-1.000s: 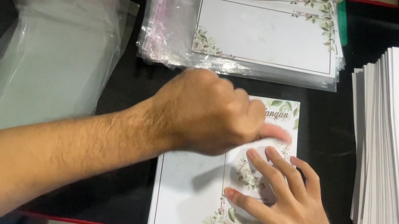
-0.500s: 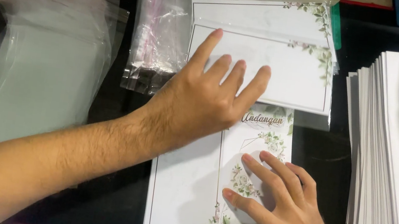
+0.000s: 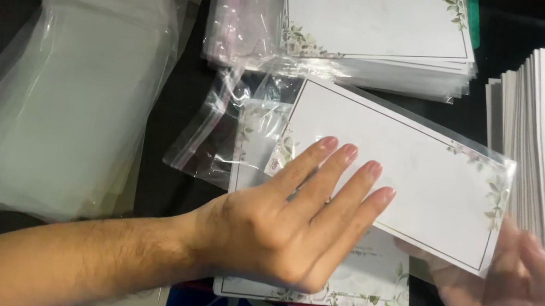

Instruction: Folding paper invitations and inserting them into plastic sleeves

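Near the table's front edge, my flat left hand (image 3: 290, 230) and gripping right hand (image 3: 517, 280) steady the sleeved card (image 3: 410, 186); squaring it seems next.

I see a bright picture, lit from above. The white cards (image 3: 392, 184) look very bright, and the black table (image 3: 189, 91) stays dark. The clear plastic bags (image 3: 65, 110) shine with little white glints. My right hand (image 3: 515, 294) is smeared and blurry. My left hand (image 3: 290, 226) looks sharp. The top left corner is fuzzy. Shadows are soft and faint.
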